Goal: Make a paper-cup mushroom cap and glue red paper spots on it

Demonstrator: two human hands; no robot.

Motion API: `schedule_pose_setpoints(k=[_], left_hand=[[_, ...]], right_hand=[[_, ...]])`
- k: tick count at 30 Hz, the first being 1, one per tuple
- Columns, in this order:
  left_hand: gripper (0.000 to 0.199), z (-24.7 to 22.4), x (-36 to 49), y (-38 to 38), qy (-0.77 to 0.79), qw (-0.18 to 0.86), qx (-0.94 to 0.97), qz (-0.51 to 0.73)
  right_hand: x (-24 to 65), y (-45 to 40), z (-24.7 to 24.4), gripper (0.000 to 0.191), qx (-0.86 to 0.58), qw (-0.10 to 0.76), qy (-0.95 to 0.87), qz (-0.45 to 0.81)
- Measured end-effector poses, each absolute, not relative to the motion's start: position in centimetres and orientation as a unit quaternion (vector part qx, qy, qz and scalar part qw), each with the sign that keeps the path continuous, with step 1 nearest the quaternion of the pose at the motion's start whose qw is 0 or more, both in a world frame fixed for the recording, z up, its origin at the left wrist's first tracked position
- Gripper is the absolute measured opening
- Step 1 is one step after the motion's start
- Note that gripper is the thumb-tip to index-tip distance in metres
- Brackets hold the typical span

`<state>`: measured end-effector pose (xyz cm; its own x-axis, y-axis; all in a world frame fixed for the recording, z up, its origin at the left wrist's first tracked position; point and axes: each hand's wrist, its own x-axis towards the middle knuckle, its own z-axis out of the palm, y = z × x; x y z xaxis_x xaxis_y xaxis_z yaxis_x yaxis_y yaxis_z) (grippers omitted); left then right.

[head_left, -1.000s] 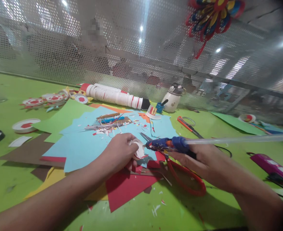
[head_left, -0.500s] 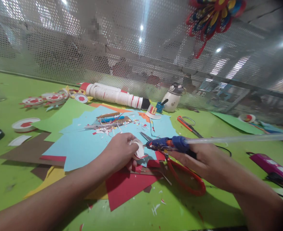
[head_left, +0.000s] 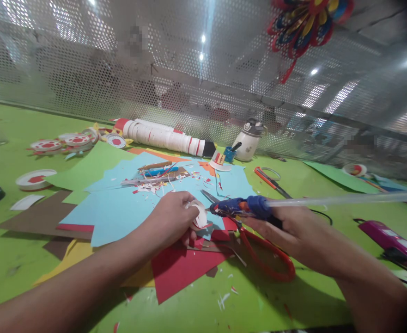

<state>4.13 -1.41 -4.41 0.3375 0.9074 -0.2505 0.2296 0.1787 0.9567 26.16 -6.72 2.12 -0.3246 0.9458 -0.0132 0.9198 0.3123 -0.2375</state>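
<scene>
On the green table strewn with coloured paper, almost nothing has shifted over the last second: the left hand still pinches the small white paper disc while the right hand keeps its closed grip on the blue glue gun, nozzle at the disc's edge.

glue stick: cut off right | scissors: partly under right hand

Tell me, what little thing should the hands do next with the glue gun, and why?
Probably squeeze out a small dab of glue. The right hand holds the blue glue gun with its tip right at the small white paper piece, which the left hand pinches above the blue paper. Whether glue is already on it cannot be told.
</scene>
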Motion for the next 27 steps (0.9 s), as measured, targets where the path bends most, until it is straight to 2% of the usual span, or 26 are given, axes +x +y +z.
schedule_pose_setpoints(k=[8,13,18,21,27], left_hand=[[0.026,-4.3,4.1,-1.5,0.496,0.576,0.577,0.297],[0.024,-4.0,4.1,-1.6,0.497,0.576,0.567,0.316],[0.024,-3.2,4.1,-1.9,0.493,0.586,0.554,0.327],[0.026,-2.9,4.2,-2.0,0.493,0.602,0.538,0.325],[0.035,-2.9,4.0,-2.2,0.459,0.657,0.504,0.322]], right_hand=[[26.2,-6.8,2.3,0.038,-0.564,0.084,-0.817,0.085],[26.4,-6.3,2.3,0.047,-0.585,0.104,-0.804,0.042],[28.5,-3.8,2.6,0.051,-0.678,0.184,-0.711,-0.033],[31.2,-1.0,2.5,0.045,-0.731,0.225,-0.636,-0.103],[35.6,3.8,-0.1,0.036,-0.795,0.146,-0.581,-0.097]])
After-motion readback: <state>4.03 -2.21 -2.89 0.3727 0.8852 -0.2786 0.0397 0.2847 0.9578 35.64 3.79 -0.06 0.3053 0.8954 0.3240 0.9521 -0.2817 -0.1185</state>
